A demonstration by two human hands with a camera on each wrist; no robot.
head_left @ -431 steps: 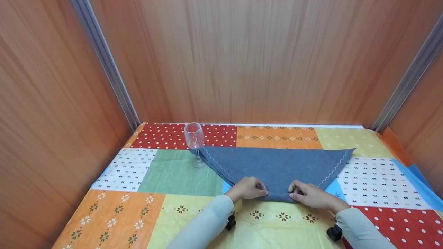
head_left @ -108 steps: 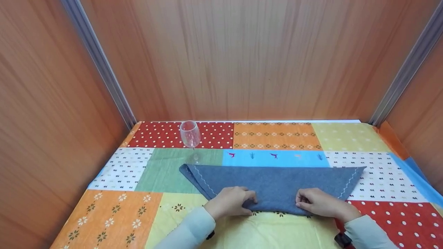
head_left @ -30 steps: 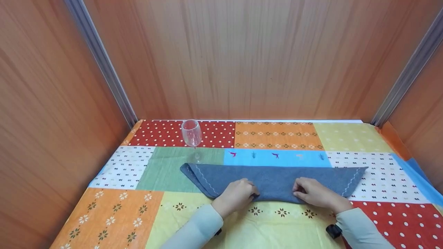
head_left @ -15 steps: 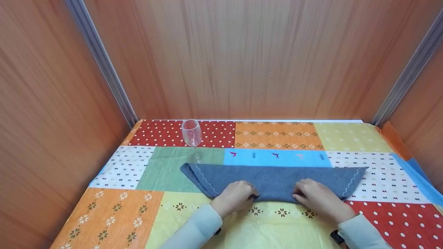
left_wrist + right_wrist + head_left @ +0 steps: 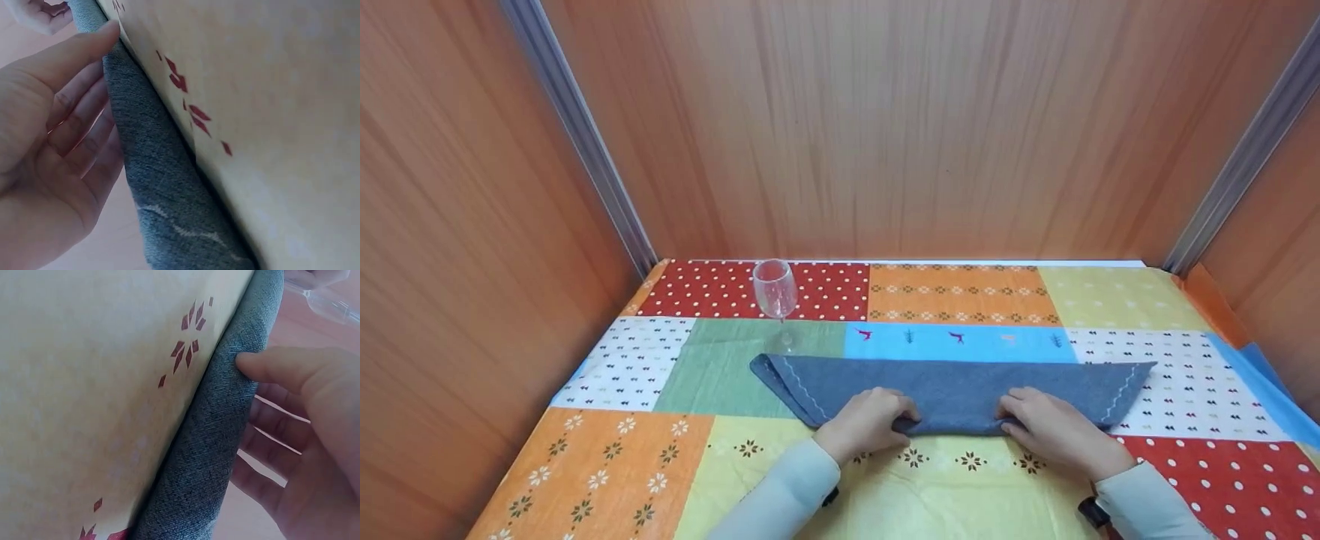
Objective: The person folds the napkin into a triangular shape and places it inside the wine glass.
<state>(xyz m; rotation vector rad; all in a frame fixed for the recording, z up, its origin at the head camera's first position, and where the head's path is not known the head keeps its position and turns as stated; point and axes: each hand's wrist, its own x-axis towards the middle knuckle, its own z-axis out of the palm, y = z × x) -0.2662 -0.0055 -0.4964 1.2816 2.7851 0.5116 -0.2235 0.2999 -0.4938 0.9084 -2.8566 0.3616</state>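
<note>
A grey-blue cloth napkin [image 5: 960,390] lies on the patterned tablecloth, its near edge turned into a thick roll. White zigzag stitching runs near both slanted ends, and a folded layer shows at the left tip. My left hand [image 5: 864,426] holds the rolled edge left of centre, thumb on the near side and fingers over the top. Right of centre, my right hand [image 5: 1054,431] grips the same roll. In the left wrist view the thumb [image 5: 93,45] presses the roll [image 5: 146,129]; the right wrist view shows the right thumb [image 5: 270,365] doing likewise.
Behind the napkin's left end stands a clear wine glass [image 5: 775,289], its foot close to the cloth's far edge. The patchwork tablecloth [image 5: 607,465] covers the table. Wood-look panels [image 5: 922,135] rise at the back and both sides.
Since the oldest frame the napkin has been rolled narrower from its near edge and drawn nearer, away from the glass. In the last second my left thumb has come out from under the fingers.
</note>
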